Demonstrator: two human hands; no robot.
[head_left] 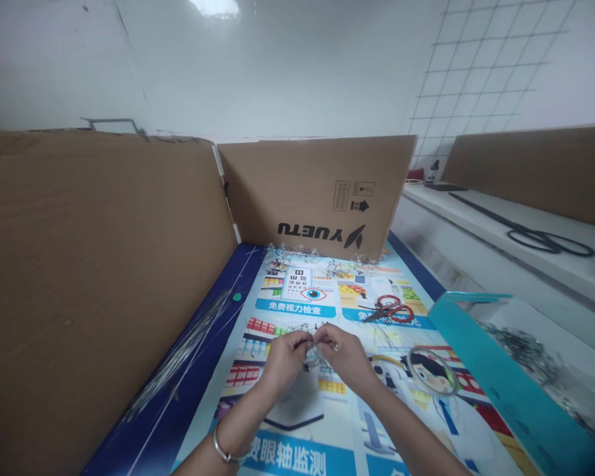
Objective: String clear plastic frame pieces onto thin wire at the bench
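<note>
My left hand and my right hand meet over the printed sheet, fingertips almost touching. Both are closed in a pinch on a small silvery wire piece, part of which hangs below the fingers; its exact shape is too fine to tell. Beyond my right hand lie red-handled scissors, with thin loose wires beside them. A clear ring, like a roll of tape, rests to the right of that hand.
Cardboard panels stand to the left and at the back. Small wire pieces line the back panel's foot. Long straight wires lie at left. A teal box holds metal pieces at right; large black scissors lie on a ledge.
</note>
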